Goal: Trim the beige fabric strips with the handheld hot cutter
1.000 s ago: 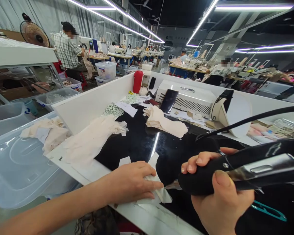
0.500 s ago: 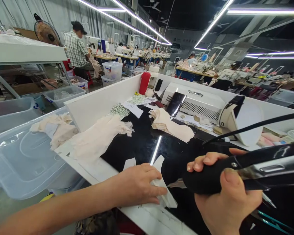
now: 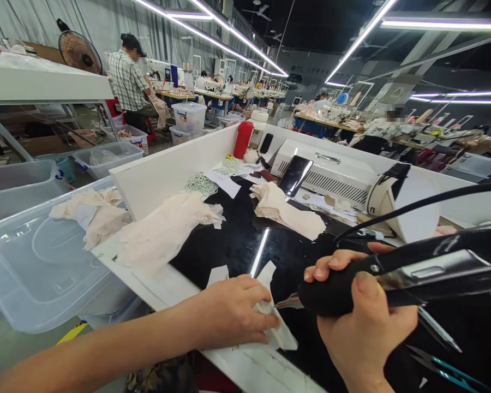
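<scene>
My right hand [image 3: 364, 322] is wrapped round a black corded hand tool [image 3: 437, 267] with a chrome plate and a pointed metal tip [image 3: 291, 301]. Thumb on top, fingers around the far side. The tip points left at a white fabric strip [image 3: 285, 333] and appears to touch its edge. Over this strip lies my left hand [image 3: 239, 311], fingers curled down and holding it against the black tabletop [image 3: 237, 240]. Part of the strip is hidden under the palm. Further back sit a stack of cream fabric pieces [image 3: 286, 210] and a larger cream pile [image 3: 167, 229].
Scissors with teal handles [image 3: 445, 368] and a pen-like metal tool [image 3: 439, 327] lie at right. Low white walls [image 3: 167, 169] edge the table. A phone [image 3: 295, 176] leans on a white vented box [image 3: 331, 172]; a red bottle [image 3: 243, 139] stands behind. Plastic bins [image 3: 45, 262] are at left.
My right hand has brought the black tool left, its tip now at the strip's edge. My left hand has barely moved. More of the scissors shows.
</scene>
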Available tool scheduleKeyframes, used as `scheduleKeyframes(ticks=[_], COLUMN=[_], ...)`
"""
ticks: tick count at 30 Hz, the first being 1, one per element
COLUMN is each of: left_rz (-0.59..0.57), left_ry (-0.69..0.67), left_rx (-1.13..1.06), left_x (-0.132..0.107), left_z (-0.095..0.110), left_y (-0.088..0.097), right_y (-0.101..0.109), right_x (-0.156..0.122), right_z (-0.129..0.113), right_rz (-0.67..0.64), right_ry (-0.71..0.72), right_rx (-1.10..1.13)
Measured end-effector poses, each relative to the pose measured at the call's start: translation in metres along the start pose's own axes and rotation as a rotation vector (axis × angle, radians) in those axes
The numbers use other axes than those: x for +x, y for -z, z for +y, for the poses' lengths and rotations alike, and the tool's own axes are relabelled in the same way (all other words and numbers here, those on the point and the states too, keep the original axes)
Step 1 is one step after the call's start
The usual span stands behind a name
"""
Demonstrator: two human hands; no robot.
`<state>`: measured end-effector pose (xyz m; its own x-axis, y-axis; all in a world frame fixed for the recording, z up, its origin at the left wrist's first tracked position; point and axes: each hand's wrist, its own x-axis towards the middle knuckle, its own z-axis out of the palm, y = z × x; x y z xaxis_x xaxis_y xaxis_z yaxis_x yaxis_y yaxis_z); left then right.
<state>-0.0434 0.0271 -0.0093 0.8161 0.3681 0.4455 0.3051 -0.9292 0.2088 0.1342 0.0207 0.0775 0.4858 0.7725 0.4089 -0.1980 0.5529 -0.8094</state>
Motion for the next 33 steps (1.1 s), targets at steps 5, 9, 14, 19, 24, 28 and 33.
scheduleKeyframes(ticks=[5, 9, 14, 19, 24, 28, 33], left_rz=[0.032, 0.056, -0.030, -0.108, -0.153, -0.179, -0.193], left_ry=[-0.008, -0.022, -0.091, -0.038, 0.000, 0.014, -0.001], left_rx=[-0.011, 0.021, 0.026, -0.056, -0.141, -0.127, -0.075], left_x=[-0.001, 0.006, 0.019, 0.016, 0.003, -0.003, -0.006], left_z=[0.001, -0.005, -0.023, -0.038, -0.042, -0.042, -0.041], left_y=[0.003, 0.009, 0.014, 0.023, 0.034, 0.037, 0.036], right_y=[-0.001, 0.000, 0.002, 0.006, 0.008, 0.009, 0.009], right_x=[-0.001, -0.001, -0.004, -0.006, -0.009, -0.013, -0.014], right_z=[0.001, 0.004, 0.007, 0.011, 0.015, 0.018, 0.017], right_rz=[0.007, -0.010, -0.019, -0.033, -0.057, -0.079, -0.090], right_ry=[-0.010, 0.010, 0.006, 0.016, 0.025, 0.024, 0.009], right_rx=[-0.004, 0.003, 0.011, 0.022, 0.034, 0.031, 0.023])
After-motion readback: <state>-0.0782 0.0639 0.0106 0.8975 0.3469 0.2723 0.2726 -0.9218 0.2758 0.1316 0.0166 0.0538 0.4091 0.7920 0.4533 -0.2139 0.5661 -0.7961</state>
